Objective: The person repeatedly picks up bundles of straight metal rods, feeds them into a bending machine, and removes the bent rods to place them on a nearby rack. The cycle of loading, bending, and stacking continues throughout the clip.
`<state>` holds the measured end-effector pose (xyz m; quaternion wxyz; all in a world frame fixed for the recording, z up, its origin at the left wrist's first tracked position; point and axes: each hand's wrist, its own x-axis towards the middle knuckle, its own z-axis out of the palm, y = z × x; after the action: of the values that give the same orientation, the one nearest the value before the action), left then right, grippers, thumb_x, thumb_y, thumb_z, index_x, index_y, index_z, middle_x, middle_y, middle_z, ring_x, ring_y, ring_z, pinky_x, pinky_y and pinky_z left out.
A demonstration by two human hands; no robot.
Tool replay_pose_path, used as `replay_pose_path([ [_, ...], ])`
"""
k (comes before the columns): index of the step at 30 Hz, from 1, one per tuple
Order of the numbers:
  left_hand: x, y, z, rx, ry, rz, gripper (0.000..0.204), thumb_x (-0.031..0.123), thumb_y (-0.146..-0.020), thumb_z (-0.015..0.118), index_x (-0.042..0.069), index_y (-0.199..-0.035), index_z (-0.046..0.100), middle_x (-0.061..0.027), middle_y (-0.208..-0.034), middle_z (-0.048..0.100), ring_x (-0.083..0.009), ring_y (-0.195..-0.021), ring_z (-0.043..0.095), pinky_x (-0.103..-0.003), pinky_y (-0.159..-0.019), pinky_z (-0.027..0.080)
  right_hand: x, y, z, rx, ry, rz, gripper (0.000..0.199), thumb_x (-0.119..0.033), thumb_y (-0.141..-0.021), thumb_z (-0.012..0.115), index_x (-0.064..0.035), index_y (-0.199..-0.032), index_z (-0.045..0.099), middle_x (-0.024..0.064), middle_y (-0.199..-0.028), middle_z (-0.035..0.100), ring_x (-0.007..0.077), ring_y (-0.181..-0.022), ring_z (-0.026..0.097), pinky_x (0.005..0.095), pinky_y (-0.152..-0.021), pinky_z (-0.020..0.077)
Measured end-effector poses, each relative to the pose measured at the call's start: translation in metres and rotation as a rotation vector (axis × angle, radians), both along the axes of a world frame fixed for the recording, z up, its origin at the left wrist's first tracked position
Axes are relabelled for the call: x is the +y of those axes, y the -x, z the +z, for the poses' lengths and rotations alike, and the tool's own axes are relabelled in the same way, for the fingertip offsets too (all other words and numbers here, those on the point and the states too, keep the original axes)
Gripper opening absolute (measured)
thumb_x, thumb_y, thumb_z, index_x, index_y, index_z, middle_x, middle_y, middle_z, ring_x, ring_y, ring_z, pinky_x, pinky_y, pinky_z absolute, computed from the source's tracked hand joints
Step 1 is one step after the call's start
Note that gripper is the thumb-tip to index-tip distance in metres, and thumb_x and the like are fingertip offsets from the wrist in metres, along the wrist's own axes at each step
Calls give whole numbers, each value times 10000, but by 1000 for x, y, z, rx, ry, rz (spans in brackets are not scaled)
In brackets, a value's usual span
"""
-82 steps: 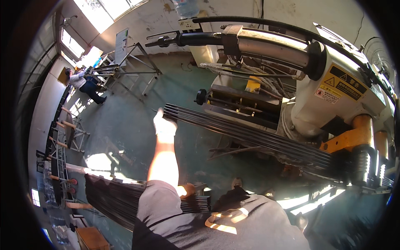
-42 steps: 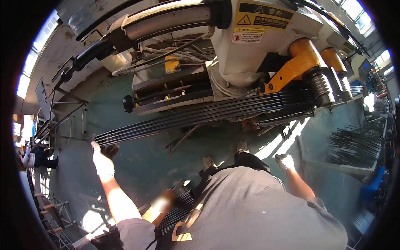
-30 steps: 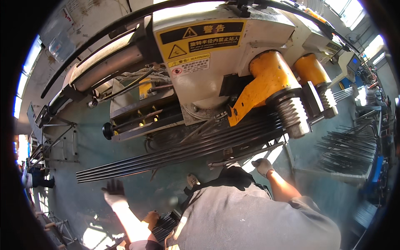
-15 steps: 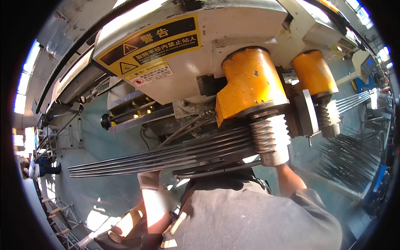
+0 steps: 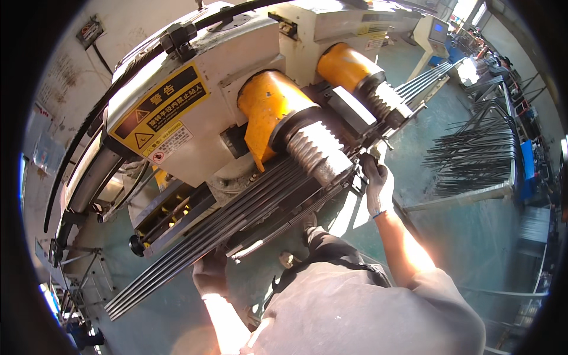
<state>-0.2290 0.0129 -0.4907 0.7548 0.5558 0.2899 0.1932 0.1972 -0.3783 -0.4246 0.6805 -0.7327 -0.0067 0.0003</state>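
Observation:
A row of several long dark steel rods (image 5: 195,242) slopes from the lower left up into a bending machine (image 5: 207,100). My left hand (image 5: 211,273), in a worn glove, meets the near edge of the rods from below. Its fingers are hidden behind them. My right hand (image 5: 378,184), in a pale glove with dark fingertips, is curled at the machine's front edge, just right of the nearer ridged steel screw (image 5: 319,151). What it grips there cannot be made out. Above each screw sits an orange housing, the nearer one (image 5: 272,106) and the farther one (image 5: 349,65).
A spring-covered bar (image 5: 284,222) runs below the rods. On the right, a rack (image 5: 461,200) holds many bent rods (image 5: 473,154). A control box with a screen (image 5: 435,32) stands at the far right. A black hose (image 5: 77,136) arches over the machine's left side.
The view has turned, so the machine and rods now slope more steeply. My right hand, hidden before behind the nearer screw, now shows. The left hand is still by the rods.

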Motion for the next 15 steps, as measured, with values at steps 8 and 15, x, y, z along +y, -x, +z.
replay_pose_path([
  [8, 7, 33, 66, -816, 1106, -177, 470, 284, -1155, 512, 22, -1526, 634, -192, -1468, 693, -335, -1424, 617, -491, -1236, 480, 58, -7, 101, 83, -358, 32, 431, -447, -1186, 581, -41, -1222, 723, 67, -1072, 745, 205, -953, 683, 368, -854, 535],
  [15, -9, 18, 161, -817, 662, -182, 566, 325, -1145, 597, -45, -1574, 607, -215, -1532, 682, -342, -1398, 650, -453, -1276, 456, 64, -45, 79, 168, -665, -2, 250, -299, -1133, 708, -65, -1070, 770, 58, -830, 737, 189, -669, 695, 342, -571, 547],
])
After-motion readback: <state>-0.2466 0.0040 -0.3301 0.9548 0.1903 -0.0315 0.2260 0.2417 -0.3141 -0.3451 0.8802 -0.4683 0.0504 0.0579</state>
